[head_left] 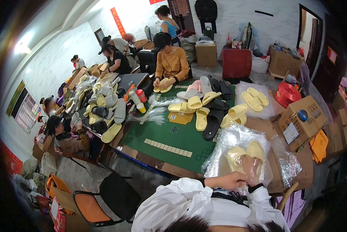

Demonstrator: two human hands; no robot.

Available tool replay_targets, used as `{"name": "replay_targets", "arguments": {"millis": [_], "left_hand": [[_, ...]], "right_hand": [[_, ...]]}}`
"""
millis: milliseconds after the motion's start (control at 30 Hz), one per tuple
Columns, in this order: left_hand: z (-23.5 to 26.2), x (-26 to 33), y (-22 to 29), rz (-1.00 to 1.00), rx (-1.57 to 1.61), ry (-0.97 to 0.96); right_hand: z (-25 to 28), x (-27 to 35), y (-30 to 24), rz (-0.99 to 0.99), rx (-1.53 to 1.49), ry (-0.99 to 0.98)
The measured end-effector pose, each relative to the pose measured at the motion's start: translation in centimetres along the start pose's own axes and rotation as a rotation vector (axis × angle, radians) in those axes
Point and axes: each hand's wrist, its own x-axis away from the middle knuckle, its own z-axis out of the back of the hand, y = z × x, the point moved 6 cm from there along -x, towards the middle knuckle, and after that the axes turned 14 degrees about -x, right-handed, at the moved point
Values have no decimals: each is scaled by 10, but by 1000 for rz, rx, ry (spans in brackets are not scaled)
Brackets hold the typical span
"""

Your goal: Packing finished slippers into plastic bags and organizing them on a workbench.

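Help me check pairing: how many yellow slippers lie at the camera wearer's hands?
2: the left slipper, and the right slipper beside it, partly covered by the right hand. More may hide beneath.

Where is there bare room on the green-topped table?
Green patch between the plastic strands and clear bags; cardboard strip between those bags and carton. Crowded: mid-table slippers, and bags by left hand and right hand.

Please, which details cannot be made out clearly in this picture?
Head view, right hand: exact finger grip, obscured by shiny clear plastic.
Head view, left hand: exact hold, too small to tell.
Head view, nearest yellow slippers: partly covered by the right hand.
Head view, cardboard box at right: contents, hidden by its walls.
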Motion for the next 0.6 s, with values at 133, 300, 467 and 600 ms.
{"name": "replay_targets", "arguments": {"millis": [133, 300, 467, 600], "left_hand": [[18, -2, 1, 124, 130, 94], [53, -1, -24, 230, 409, 451], [101, 5, -9, 109, 421, 688], [106, -13, 10, 111, 415, 679]], "right_hand": [[0, 3, 2, 79, -119, -110], [6, -9, -6, 115, 242, -118], [52, 22, -32, 135, -6, 167], [77, 38, -20, 193, 88, 387]]}}
